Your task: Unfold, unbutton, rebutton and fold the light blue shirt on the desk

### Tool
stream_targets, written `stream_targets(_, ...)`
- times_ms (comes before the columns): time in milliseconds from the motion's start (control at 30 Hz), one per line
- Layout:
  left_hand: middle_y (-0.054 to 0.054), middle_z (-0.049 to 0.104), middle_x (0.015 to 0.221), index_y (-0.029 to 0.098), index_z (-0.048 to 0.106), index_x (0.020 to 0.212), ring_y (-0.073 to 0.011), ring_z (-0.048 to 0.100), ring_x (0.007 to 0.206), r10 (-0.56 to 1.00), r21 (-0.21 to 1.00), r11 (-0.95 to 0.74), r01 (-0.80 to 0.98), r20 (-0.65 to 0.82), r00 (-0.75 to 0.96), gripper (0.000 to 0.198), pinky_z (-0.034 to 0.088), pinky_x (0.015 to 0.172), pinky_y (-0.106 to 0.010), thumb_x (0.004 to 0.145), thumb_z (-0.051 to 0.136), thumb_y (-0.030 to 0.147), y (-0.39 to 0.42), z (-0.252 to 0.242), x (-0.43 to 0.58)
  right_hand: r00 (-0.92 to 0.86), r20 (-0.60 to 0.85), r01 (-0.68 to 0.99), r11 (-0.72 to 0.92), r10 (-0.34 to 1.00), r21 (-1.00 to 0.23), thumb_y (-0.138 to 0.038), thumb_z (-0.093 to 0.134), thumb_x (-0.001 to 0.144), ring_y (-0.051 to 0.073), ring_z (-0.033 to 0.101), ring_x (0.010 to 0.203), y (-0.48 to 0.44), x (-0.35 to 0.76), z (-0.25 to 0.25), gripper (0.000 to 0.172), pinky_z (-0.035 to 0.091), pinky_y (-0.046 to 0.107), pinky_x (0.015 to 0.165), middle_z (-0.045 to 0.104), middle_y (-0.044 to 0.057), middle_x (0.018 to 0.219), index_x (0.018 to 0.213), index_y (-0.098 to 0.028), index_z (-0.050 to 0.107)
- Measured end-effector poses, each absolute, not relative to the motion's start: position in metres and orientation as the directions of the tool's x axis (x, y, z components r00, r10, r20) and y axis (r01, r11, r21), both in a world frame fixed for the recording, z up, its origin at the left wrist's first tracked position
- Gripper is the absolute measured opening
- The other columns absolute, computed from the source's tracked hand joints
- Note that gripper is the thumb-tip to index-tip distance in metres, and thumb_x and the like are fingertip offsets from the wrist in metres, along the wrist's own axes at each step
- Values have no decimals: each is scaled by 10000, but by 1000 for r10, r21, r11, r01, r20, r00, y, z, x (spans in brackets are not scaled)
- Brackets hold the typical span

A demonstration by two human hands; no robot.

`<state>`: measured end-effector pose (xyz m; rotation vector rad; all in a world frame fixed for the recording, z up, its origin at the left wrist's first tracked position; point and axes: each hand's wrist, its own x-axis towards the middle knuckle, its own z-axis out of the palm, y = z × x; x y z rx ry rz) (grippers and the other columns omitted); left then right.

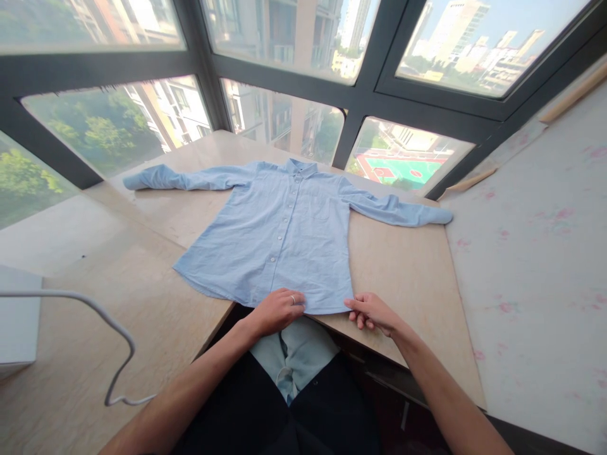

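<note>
A light blue button-up shirt (303,234) lies front side up on the wooden tabletop, its collar toward the windows and both sleeves stretched out sideways. The front is buttoned, and a chest pocket shows on the right side. My left hand (281,309), with a ring on one finger, has its curled fingers on the bottom hem near the middle. At the hem's right corner, my right hand (372,311) pinches the cloth between thumb and forefinger. Small creases run across the shirt's lower part.
The wooden tabletop (403,272) ends just in front of my body. A grey cable (114,322) loops over its left part, beside a white box-like object (18,322). Dark-framed windows (284,107) stand behind, and a flowered wall (535,284) bounds the right.
</note>
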<state>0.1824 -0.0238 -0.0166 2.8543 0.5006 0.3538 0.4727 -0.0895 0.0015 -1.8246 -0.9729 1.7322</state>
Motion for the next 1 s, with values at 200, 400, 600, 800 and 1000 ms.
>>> stream_targets(200, -65, 658, 914, 188, 650, 886, -166, 604, 864, 369, 156, -928, 338, 264, 891, 248, 448, 811, -302, 980, 423, 159, -26, -10, 171, -7, -675, 213, -658, 738, -722, -448, 679, 819, 43, 533, 379, -89, 471, 0, 369, 228, 121, 291, 636, 1, 579, 656, -167, 503)
stream_targets(400, -65, 629, 881, 157, 630, 921, -185, 568, 839, 407, 62, -910, 411, 329, 852, 189, 437, 787, -326, 951, 451, 107, -39, -13, 156, 0, -685, 212, -670, 728, -712, -491, 677, 818, 50, 530, 369, -90, 472, -1, 408, 215, 128, 286, 615, -9, 543, 655, -177, 474)
stream_targets(600, -132, 611, 1150, 155, 599, 1197, -265, 544, 1087, 603, 38, -764, 643, 397, 692, 323, 420, 950, -417, 881, 545, 114, -49, -20, 142, 7, -693, 215, -678, 721, -703, -481, 629, 862, 55, 528, 350, -88, 469, -1, 391, 203, 127, 281, 601, -18, 516, 671, -185, 460)
stream_targets(800, -45, 619, 840, 179, 630, 818, -195, 560, 847, 566, 48, -794, 606, 425, 707, 127, 436, 860, -377, 868, 548, 95, -50, -16, 137, 15, -703, 214, -689, 711, -692, -442, 612, 887, 58, 531, 346, -87, 468, 0, 365, 204, 125, 279, 605, -13, 509, 680, -185, 458)
stream_targets(1000, -40, 637, 869, 187, 633, 832, -185, 568, 905, 502, 39, -816, 577, 544, 673, 164, 422, 880, -364, 880, 532, 67, -48, -16, 126, 31, -706, 211, -695, 708, -687, -437, 608, 890, 54, 513, 335, -86, 469, 1, 353, 199, 129, 278, 594, -20, 501, 691, -185, 463)
